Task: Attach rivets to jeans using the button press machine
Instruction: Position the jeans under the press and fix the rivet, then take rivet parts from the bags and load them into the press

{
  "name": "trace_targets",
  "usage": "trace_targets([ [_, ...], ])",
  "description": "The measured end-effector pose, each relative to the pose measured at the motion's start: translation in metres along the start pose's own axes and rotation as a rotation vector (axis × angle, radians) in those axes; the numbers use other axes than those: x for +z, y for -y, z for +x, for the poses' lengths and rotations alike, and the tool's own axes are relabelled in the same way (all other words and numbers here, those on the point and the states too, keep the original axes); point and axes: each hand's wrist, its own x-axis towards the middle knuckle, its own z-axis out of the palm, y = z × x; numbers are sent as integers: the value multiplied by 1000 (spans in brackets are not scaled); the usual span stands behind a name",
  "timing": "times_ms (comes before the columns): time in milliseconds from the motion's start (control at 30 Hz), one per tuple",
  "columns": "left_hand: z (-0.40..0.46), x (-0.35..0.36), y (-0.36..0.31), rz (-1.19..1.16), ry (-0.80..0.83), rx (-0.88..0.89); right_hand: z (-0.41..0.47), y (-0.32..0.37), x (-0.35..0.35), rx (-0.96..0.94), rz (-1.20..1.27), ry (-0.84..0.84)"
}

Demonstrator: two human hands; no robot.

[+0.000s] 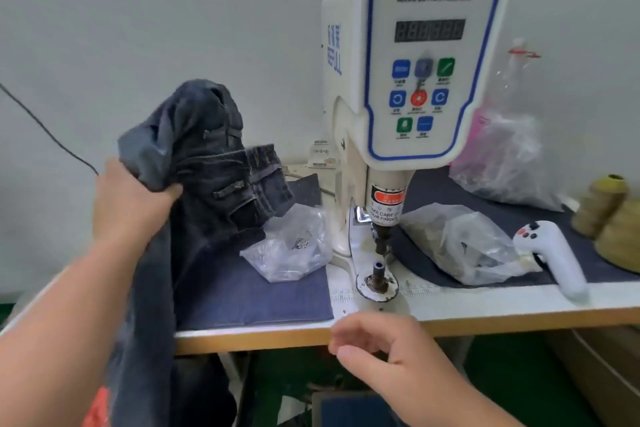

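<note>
I count one pair of dark jeans (207, 177), bunched up in my left hand (128, 198), and my right hand (384, 350) makes two hands in all. There is one servo button machine (415, 55) on one table (485, 319), with eight buttons on its control panel (420, 97). Three clear plastic bags lie around it: one (294, 246) left of the press, one (460, 243) right of it, one (505, 156) farther back. One white handheld device (554, 256) lies at the right, beside two cones of yellowish thread (602, 204).
</note>
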Motion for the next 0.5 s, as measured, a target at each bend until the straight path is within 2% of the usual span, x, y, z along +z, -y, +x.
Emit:
trace_targets([
  [67,-18,24,9,310,245,-63,-10,-13,-22,61,-33,-93],
  [133,-38,39,13,503,247,-27,-15,-24,-44,117,-32,-246],
  [167,-48,47,13,538,194,55,-14,-32,-56,136,-22,-341],
  [233,-66,65,10,458,84,329,-7,-50,-81,155,-36,-536],
  [300,-84,84,2,368,123,547,8,-66,-104,189,-93,-677],
  [333,-90,92,-5,357,222,597,18,-72,-114,216,-148,-699],
  [400,-97,105,-14,407,427,583,39,-84,-126,293,-293,-672],
  [500,-97,120,-14,556,557,517,60,-102,-125,329,-449,-696],
])
